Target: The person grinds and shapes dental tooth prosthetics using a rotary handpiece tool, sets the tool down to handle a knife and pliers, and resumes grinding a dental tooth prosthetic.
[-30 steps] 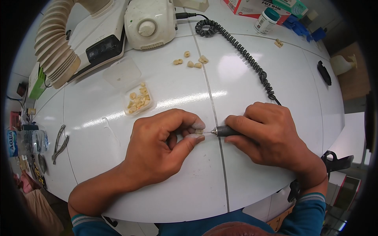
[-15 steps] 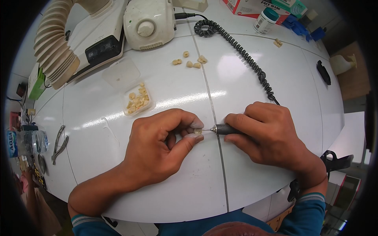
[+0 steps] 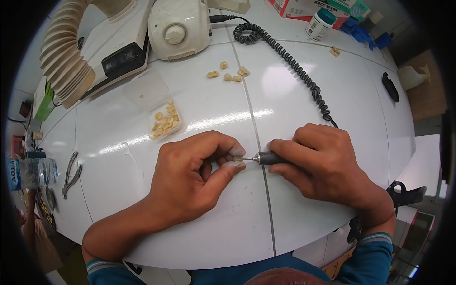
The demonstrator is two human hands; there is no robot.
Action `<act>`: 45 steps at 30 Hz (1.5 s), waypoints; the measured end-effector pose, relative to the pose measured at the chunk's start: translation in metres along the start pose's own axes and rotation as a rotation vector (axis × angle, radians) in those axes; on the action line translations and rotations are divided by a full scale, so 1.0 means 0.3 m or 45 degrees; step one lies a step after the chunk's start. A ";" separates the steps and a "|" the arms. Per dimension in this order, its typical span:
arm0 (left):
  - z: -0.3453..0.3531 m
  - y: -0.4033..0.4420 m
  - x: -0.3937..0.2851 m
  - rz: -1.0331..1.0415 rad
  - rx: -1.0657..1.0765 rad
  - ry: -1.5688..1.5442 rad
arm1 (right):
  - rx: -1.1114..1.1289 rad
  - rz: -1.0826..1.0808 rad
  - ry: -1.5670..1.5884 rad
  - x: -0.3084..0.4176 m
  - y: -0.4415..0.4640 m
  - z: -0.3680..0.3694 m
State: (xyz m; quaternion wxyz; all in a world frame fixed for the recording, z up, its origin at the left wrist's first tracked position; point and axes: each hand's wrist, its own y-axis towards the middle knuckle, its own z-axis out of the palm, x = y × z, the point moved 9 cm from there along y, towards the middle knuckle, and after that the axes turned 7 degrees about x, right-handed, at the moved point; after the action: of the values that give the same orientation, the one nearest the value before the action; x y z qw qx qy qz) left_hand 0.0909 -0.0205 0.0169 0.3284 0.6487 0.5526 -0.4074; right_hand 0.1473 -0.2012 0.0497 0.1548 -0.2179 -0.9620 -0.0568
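Between the thumb and fingertips of my left hand (image 3: 197, 171) is pinched a small pale dental crown (image 3: 239, 158), mostly covered by the fingers. Whitish dust coats those fingertips. My right hand (image 3: 318, 159) grips a dark rotary handpiece (image 3: 273, 157), held level and pointing left. Its thin metal bur reaches the crown at my left fingertips; whether its tip is inside or against it I cannot tell. A black coiled cord (image 3: 297, 64) runs from near my right hand to the white control unit (image 3: 178, 31). Behind my left hand, an open clear plastic box (image 3: 166, 135) holds many similar crowns.
Several loose crowns (image 3: 228, 77) lie at mid-table. A ribbed suction hose (image 3: 66, 52) hangs at the back left. Pliers (image 3: 71, 175) lie at left; a white bottle with a green cap (image 3: 319, 24) and a face mask box (image 3: 304, 12) stand at the back right.
The handpiece and my right fingers have shifted slightly left, bringing the bur further toward the crown. The crown appears turned a little and more hidden. My left hand stays nearly in place.
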 end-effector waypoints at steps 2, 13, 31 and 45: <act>-0.001 0.000 -0.002 0.003 -0.003 -0.004 | 0.006 0.008 0.000 0.000 0.000 0.000; -0.001 -0.002 0.003 0.027 0.023 0.054 | 0.048 0.023 0.024 -0.004 0.002 -0.011; 0.002 -0.001 0.005 -0.001 -0.002 0.023 | 0.008 -0.014 -0.009 0.009 0.003 -0.010; 0.006 0.006 -0.001 0.022 -0.040 -0.025 | 0.003 -0.005 -0.023 -0.001 0.000 -0.001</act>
State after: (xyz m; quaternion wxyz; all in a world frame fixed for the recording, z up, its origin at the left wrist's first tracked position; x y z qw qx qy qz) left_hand 0.0922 -0.0225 0.0165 0.3475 0.6441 0.5502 -0.4021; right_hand 0.1476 -0.2015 0.0500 0.1463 -0.2161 -0.9638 -0.0539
